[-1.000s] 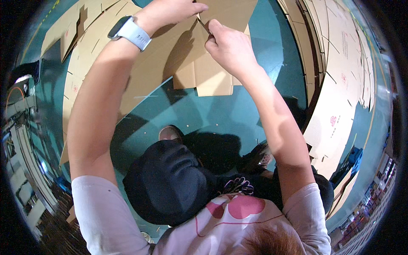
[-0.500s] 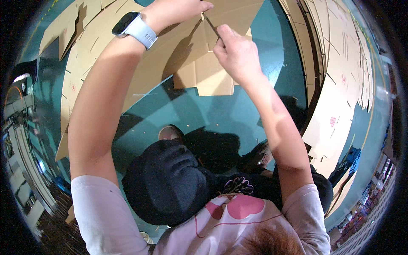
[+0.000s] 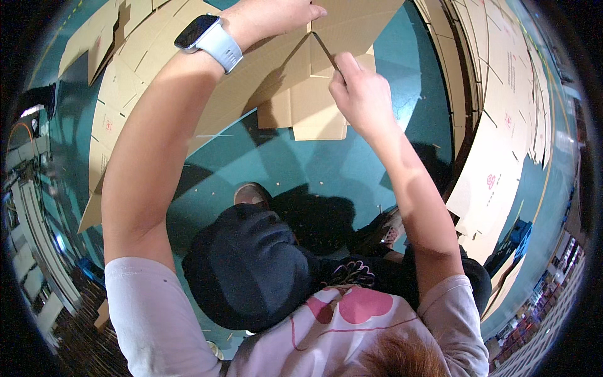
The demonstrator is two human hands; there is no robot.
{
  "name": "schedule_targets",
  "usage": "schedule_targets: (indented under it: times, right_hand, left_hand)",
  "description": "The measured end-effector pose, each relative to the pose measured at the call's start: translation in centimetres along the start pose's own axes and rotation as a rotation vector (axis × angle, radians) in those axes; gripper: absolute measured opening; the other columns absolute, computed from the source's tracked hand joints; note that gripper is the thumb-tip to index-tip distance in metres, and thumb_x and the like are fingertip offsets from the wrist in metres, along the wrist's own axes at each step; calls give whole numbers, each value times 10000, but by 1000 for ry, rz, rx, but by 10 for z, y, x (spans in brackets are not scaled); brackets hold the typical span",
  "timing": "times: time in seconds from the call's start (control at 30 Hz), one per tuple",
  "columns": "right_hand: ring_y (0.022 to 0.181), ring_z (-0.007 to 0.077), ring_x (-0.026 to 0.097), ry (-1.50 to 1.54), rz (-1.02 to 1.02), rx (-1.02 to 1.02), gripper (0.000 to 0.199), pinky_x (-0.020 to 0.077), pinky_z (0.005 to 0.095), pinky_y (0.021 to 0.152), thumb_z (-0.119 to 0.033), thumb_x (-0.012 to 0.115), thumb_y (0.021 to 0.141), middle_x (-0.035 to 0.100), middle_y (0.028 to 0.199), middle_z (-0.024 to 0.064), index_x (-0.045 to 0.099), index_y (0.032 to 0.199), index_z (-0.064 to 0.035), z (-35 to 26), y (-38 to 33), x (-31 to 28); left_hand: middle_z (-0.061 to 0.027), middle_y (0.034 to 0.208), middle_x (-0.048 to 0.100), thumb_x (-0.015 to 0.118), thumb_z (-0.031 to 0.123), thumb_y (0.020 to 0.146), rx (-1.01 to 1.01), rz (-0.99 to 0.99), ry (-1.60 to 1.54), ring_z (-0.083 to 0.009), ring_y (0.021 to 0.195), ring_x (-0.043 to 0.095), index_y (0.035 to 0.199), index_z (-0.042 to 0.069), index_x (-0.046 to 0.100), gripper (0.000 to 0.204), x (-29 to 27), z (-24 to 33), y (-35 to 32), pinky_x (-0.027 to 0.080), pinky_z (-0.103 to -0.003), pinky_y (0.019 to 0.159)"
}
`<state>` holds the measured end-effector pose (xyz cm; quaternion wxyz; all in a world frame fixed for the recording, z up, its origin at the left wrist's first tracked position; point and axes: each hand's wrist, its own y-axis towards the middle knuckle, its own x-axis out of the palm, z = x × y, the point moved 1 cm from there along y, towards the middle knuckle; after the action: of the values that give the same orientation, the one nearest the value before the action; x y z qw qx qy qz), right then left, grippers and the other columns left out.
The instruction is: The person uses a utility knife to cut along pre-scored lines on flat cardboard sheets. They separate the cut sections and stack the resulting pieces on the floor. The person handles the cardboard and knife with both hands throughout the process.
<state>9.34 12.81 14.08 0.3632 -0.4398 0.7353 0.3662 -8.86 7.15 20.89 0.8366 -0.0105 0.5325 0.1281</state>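
My right hand is a closed fist around a thin, dark, rod-like tool; its handle is hidden in my fingers. The tool's far tip meets the brown cardboard sheet, near a crease. At the top edge of the picture, my left hand lies over the same cardboard, thumb pointing right. The picture's edge cuts off most of its fingers, so their grip does not show. Below the tool, cut flaps of the cardboard stick out toward me.
Flat cardboard sheets lie at the left. More cardboard is stacked at the right, with a blue plastic item beside it. Green floor shows between the cardboard and my bent legs, with small scraps scattered on it.
My right hand and the tool have moved slightly right and toward me. My left hand has shifted right too, and the cardboard under it has moved a little.
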Motion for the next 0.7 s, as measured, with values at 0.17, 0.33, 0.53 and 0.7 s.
schedule_targets:
  times: [0.17,0.33,0.53,0.7]
  right_hand:
    - [727,300,589,-96,-222,-23,247,478,416,639,-108,581,744,559,752,130,513,970,-36,36,-84,64]
    - [887,347,542,56,-203,142,253,443,432,772,-162,609,780,559,906,195,543,969,-8,48,-69,68]
    - [797,361,592,770,102,346,195,464,403,727,-159,578,853,612,827,208,566,917,24,23,37,58]
    - [765,332,607,731,134,393,160,469,386,693,-132,573,855,615,794,195,539,887,21,26,43,69]
  left_hand:
    - [-244,811,613,575,199,788,-139,-65,-79,-376,796,600,878,-27,604,245,-4,-3,3,476,-401,711]
    - [-211,825,636,528,272,809,-454,-497,-382,-310,769,616,911,-19,612,320,-27,28,6,477,-369,700]
    - [-93,754,632,538,339,810,-433,-378,-289,-175,656,549,954,-17,594,388,8,-12,8,437,-290,613]
    - [-124,859,661,535,322,834,-258,-280,-200,-188,708,598,1017,-4,593,379,16,-30,11,464,-310,678]
